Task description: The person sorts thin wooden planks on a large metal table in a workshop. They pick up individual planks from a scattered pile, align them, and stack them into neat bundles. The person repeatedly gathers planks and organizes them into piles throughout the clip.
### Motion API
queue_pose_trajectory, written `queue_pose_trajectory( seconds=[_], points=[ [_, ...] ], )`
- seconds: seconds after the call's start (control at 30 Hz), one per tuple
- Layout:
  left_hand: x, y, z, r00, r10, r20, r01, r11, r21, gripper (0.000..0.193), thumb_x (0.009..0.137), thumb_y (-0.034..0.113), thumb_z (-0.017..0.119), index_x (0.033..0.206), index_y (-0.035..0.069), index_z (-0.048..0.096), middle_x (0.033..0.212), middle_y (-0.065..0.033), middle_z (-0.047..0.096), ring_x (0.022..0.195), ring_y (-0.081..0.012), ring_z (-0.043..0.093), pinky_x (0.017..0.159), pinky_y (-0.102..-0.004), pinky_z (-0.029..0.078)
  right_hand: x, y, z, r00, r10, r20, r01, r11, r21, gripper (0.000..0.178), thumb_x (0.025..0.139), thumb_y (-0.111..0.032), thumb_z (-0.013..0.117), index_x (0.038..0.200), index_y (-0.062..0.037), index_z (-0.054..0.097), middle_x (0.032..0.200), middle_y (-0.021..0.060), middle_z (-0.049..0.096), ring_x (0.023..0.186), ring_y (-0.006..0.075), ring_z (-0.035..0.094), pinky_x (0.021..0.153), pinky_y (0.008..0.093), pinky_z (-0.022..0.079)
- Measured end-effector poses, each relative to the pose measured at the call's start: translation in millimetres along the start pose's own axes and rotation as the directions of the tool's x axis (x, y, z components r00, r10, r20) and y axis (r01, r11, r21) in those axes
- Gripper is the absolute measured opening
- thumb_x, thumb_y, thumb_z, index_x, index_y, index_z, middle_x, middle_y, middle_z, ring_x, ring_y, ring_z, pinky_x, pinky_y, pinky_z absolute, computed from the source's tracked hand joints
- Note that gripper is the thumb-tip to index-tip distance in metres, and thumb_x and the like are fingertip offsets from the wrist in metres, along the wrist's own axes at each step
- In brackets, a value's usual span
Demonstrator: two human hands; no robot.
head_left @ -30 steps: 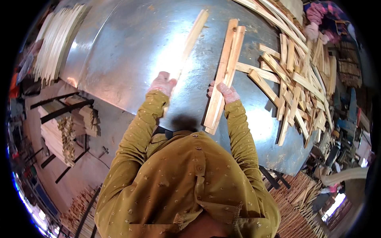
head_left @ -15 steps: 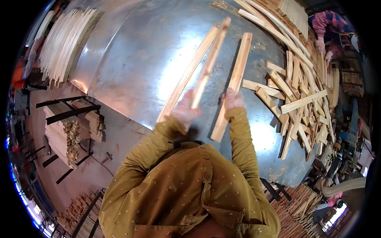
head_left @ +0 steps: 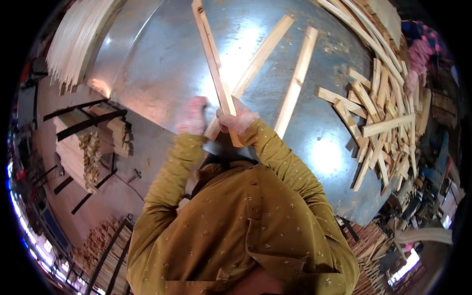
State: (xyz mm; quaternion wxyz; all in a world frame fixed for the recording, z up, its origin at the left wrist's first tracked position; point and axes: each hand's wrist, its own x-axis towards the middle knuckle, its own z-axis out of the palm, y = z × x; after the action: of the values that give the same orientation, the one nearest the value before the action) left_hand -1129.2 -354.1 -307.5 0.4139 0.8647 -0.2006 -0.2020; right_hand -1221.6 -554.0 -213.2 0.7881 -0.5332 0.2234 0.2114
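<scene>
My right hand [head_left: 238, 118] grips the near part of a long wooden strip [head_left: 220, 81], which slants away to the upper left over a metal table [head_left: 162, 73]. A knot and a stepped edge show toward its far end. My left hand [head_left: 191, 117] is apart from the strip, just to its left, and motion smears its fingers. A second wooden strip [head_left: 265, 54] lies on the table, passing behind the right hand. To the right of it lies a third wooden strip [head_left: 298, 78].
A loose heap of short wood pieces [head_left: 388, 125] covers the table's right side. Pale slats [head_left: 81, 42] are stacked at the far left. Timber on a black rack [head_left: 91, 125] stands left of the table. Another person's pink sleeve [head_left: 419, 56] shows at far right.
The right hand has left the strip at right and moved left to grip another one. The left hand has let go of its strip and shifted left. The gripped strip now tilts leftward.
</scene>
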Motion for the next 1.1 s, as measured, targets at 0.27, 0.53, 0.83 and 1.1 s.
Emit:
queue_pose_trajectory(
  seconds=[0.27, 0.53, 0.83, 1.1],
  points=[
    [66.9, 108.4, -145.4, 0.934, 0.083, 0.347, -0.356, 0.293, 0.887, 0.053, 0.092, 0.049, 0.061, 0.133, 0.015, 0.054, 0.125, -0.0132, 0.063, 0.119, -0.0339, 0.058, 0.100, -0.0484, 0.046, -51.7, -82.5, -31.4, 0.991, -0.022, 0.134, 0.130, 0.434, -0.892, 0.061, 0.091, -0.038, 0.063, 0.146, -0.0177, 0.045, 0.132, 0.0186, 0.060, 0.125, 0.0350, 0.055, 0.106, 0.0398, 0.044],
    [121.5, 43.2, -191.1, 0.804, -0.594, -0.013, 0.393, 0.516, 0.761, 0.069, 0.090, 0.062, 0.057, 0.135, 0.011, 0.052, 0.144, -0.0163, 0.051, 0.133, -0.0332, 0.049, 0.104, -0.0433, 0.044, -46.6, 33.3, -89.8, 0.617, -0.488, -0.617, -0.529, 0.322, -0.785, 0.101, 0.081, -0.056, 0.070, 0.155, -0.0078, 0.022, 0.148, 0.0261, 0.039, 0.131, 0.0474, 0.043, 0.110, 0.0497, 0.038],
    [15.1, 171.0, -18.9, 0.730, -0.276, 0.625, -0.318, 0.671, 0.669, 0.092, 0.082, 0.047, 0.075, 0.147, -0.001, 0.032, 0.143, -0.0218, 0.045, 0.127, -0.0324, 0.052, 0.101, -0.0458, 0.048, -63.8, 49.1, -114.7, 0.817, -0.158, -0.554, 0.442, 0.790, 0.426, 0.060, 0.087, -0.006, 0.063, 0.143, 0.0001, 0.044, 0.123, 0.0209, 0.059, 0.105, 0.0324, 0.064, 0.089, 0.0416, 0.056],
    [31.6, 116.9, -32.4, 0.710, -0.015, 0.704, 0.703, 0.079, -0.707, 0.064, 0.085, 0.037, 0.075, 0.132, 0.002, 0.049, 0.096, -0.0146, 0.066, 0.070, -0.0259, 0.067, 0.058, -0.0366, 0.058, -82.0, 49.2, -120.0, 0.798, -0.255, -0.546, 0.579, 0.579, 0.574, 0.052, 0.085, -0.002, 0.056, 0.136, 0.0039, 0.048, 0.109, 0.0178, 0.060, 0.094, 0.0301, 0.064, 0.082, 0.0416, 0.058]
  ],
)
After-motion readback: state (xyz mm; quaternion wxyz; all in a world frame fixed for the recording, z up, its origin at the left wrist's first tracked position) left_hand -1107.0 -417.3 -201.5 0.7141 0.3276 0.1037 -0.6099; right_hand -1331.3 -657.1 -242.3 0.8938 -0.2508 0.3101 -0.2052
